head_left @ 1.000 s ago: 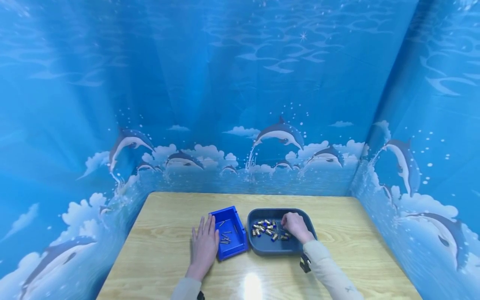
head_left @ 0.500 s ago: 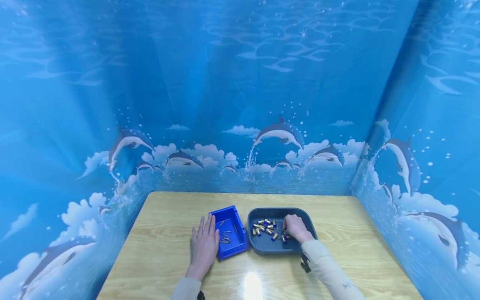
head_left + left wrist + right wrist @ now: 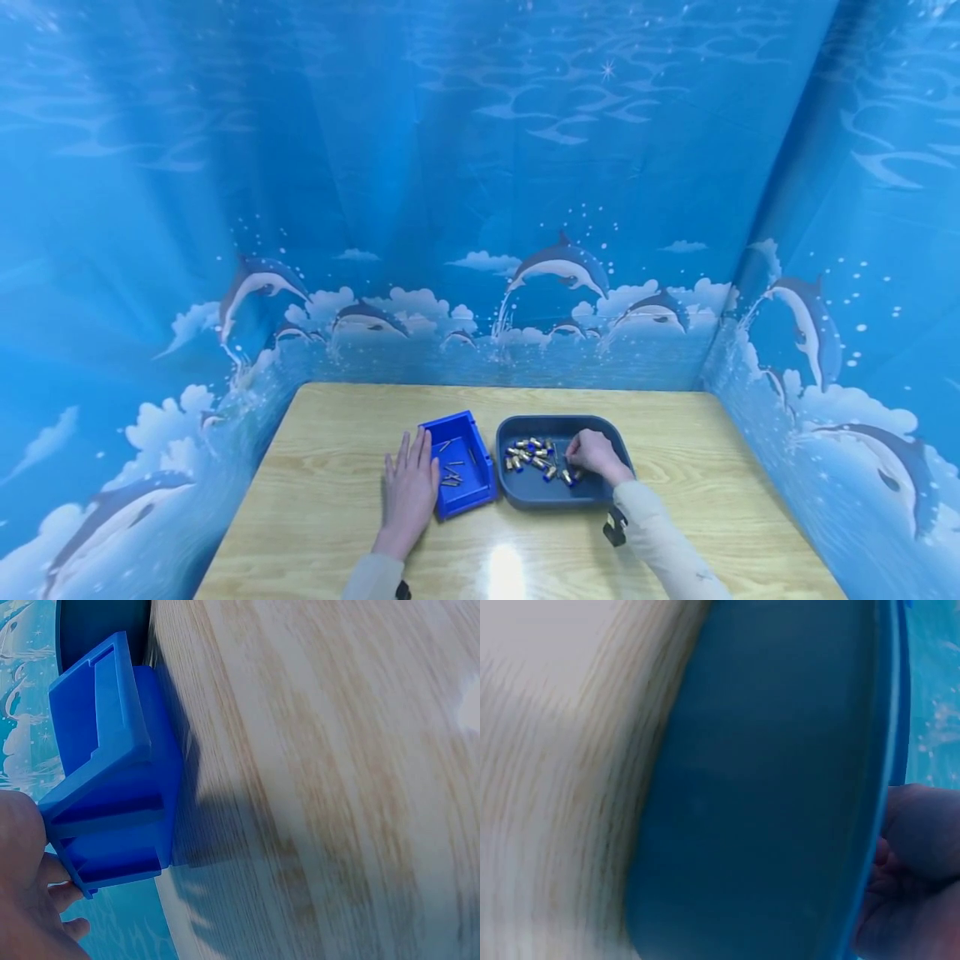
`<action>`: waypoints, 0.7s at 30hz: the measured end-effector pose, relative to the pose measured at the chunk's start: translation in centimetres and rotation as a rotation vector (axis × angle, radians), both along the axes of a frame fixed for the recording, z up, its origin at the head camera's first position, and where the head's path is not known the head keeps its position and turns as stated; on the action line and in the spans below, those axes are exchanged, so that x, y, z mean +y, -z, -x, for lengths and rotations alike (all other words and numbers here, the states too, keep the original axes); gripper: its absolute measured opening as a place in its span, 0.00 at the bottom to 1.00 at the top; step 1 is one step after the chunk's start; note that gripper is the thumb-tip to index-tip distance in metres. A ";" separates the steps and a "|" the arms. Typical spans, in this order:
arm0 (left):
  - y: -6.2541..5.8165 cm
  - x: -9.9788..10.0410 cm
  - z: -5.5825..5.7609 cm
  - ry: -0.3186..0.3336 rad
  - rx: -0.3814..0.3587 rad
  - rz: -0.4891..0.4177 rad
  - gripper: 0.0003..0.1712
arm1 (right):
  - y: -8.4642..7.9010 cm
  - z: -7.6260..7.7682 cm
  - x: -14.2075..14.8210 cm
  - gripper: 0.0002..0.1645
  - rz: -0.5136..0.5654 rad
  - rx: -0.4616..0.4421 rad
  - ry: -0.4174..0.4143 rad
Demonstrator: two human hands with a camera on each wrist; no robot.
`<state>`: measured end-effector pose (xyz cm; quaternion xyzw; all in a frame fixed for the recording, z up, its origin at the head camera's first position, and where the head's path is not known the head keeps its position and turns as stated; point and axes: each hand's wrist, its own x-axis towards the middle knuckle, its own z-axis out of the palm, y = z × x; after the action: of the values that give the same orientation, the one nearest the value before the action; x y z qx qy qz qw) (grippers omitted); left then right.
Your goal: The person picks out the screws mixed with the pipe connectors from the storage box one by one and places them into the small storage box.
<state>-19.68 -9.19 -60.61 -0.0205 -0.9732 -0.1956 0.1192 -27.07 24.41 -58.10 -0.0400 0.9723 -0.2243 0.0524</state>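
Observation:
My left hand (image 3: 411, 492) lies with straight fingers along the left side of a small blue parts bin (image 3: 483, 493). In the left wrist view, the hand touches the edge of that blue bin (image 3: 112, 776). Several thin metal screws or pins (image 3: 453, 476) lie in the bin. My right hand (image 3: 595, 456) reaches into a dark grey tray (image 3: 551, 503), fingers bent and fingertips down near the bottom. Beside them lie brass-coloured fittings with blue ends (image 3: 537, 452). I cannot tell whether the fingertips hold anything; the tray wall (image 3: 757, 780) hides them in the right wrist view.
Bin and tray stand side by side on a light wooden table (image 3: 330, 442). A blue curtain (image 3: 480, 208) printed with dolphins hangs behind the table and at both sides. The tray's raised rim runs all round the right hand's working area.
My right hand has shifted slightly right inside the tray, and a fitting near its fingertips has moved. The left hand and the bin stay where they were.

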 end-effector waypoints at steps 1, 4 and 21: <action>0.0 0.0 0.0 -0.001 -0.002 0.000 0.34 | 0.0 0.0 0.1 0.05 0.025 -0.001 0.013; 0.0 0.0 0.0 0.000 -0.006 -0.005 0.34 | 0.0 0.0 0.3 0.03 0.139 0.000 0.053; -0.3 0.0 -0.1 0.002 -0.006 -0.006 0.33 | -0.3 0.0 0.3 0.16 0.906 -0.206 0.175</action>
<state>-19.59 -9.15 -60.34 -0.0206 -0.9729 -0.1988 0.1162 -27.10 24.66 -57.77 0.0458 0.7660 -0.6322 0.1068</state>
